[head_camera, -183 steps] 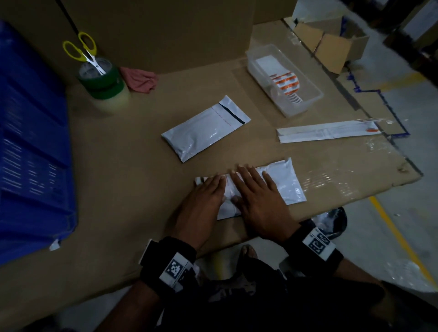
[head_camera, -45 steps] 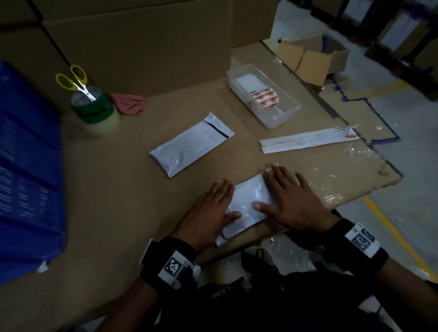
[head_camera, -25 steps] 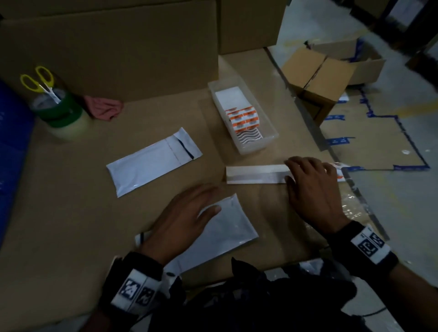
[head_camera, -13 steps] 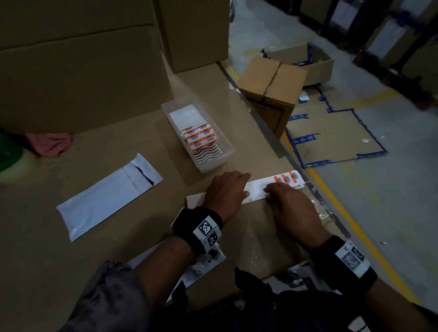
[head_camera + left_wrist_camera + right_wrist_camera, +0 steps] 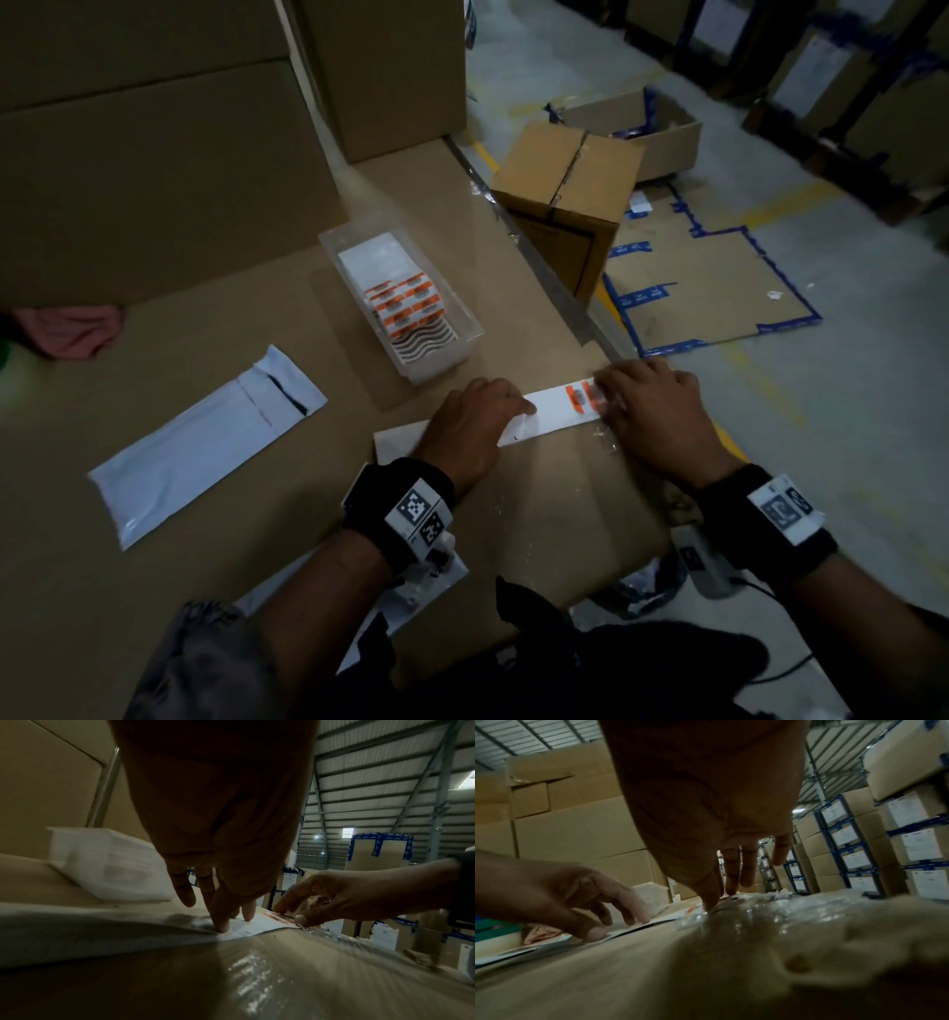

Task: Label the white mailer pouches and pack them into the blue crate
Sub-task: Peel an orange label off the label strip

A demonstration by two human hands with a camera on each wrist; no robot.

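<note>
R hand [image 5: 655, 411] fingers [image 5: 299, 920] curled down on the far-R end of the label strip [image 5: 552, 415], thumb and forefinger tips working at the orange label [image 5: 583, 398] there; looks like a pinch/peel at its edge, but can't tell if the label is lifted yet. L hand [image 5: 475, 429] fingers [image 5: 223, 925] mostly straight, tips pressed flat on the strip's mid/L part, pinning it to the table [image 5: 539, 514].

Key relation: the orange label sits right under the R fingertips, at the strip's R end, so R hand is the nearer one; L hand is just beside it, further L along the same strip. Strip's long axis runs L–R across the table, rising slightly toward the R, label end pointing at the table's R edge. Peel direction prob. along that axis, so the L hand hold matters: w/o it the whole strip would lift.

Outward: a white mailer pouch [image 5: 205, 447] lies well apart to the L, flat, long axis diagonal, flap end pointing up-R. Another white pouch [image 5: 411, 596] shows partly under the L wrist at the near edge; its lie mostly hidden. Clear bin [image 5: 464, 339] w/ more label sheets [image 5: 411, 313] just behind the hands. Blue crate not in head view.

Judgement: step = taking a label off the strip; no label visible on either pouch, nothing packed.
</note>
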